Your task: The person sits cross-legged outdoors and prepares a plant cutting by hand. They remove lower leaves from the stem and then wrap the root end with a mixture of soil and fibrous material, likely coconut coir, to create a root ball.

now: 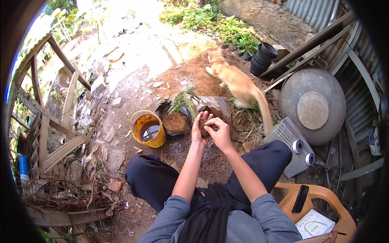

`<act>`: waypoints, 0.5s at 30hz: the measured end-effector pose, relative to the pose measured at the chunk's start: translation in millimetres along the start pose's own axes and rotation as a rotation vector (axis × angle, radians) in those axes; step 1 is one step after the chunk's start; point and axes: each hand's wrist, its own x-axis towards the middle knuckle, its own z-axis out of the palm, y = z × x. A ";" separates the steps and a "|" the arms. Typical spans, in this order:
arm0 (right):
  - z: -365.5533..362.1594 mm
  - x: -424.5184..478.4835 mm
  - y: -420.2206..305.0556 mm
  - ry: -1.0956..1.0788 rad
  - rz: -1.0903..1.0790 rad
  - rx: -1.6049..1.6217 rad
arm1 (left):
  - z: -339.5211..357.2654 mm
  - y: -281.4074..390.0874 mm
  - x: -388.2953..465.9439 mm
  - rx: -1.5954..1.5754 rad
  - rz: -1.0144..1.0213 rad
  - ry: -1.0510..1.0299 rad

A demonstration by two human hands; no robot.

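My left hand (198, 131) is raised and cupped, with a small dark clump (204, 130) of what looks like soil or fibre against its palm. The bent fingers of my right hand (219, 133) pinch at that clump from the other side. Just beyond my hands, a clear plastic bag (219, 106) stands with dark soil in it, partly hidden by my fingers. A plant with green, narrow-lobed leaves (182, 101) leans beside it. Left of my hands sits a black plastic grow bag (162, 110) topped with brown fibre (175, 122).
A yellow bucket (161, 138) holds dark liquid. An orange cat (237, 82) stands on loose brown fibre (206, 86). Stacked black pots (263, 59) and a large round grey vessel (313, 76) are right. A chair (325, 194) bears a phone (300, 199). Wooden framing (65, 121) is left.
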 end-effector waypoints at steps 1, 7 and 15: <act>-0.4 -0.2 0.6 0.013 0.008 0.006 | 2.5 0.0 -1.7 0.010 -0.004 0.010; 4.4 2.5 -19.9 0.094 -0.017 -0.016 | -2.6 0.6 -2.8 0.072 0.045 -0.036; 10.9 -1.0 -21.3 0.047 -0.123 -0.131 | -3.8 5.6 -1.5 0.104 0.024 -0.019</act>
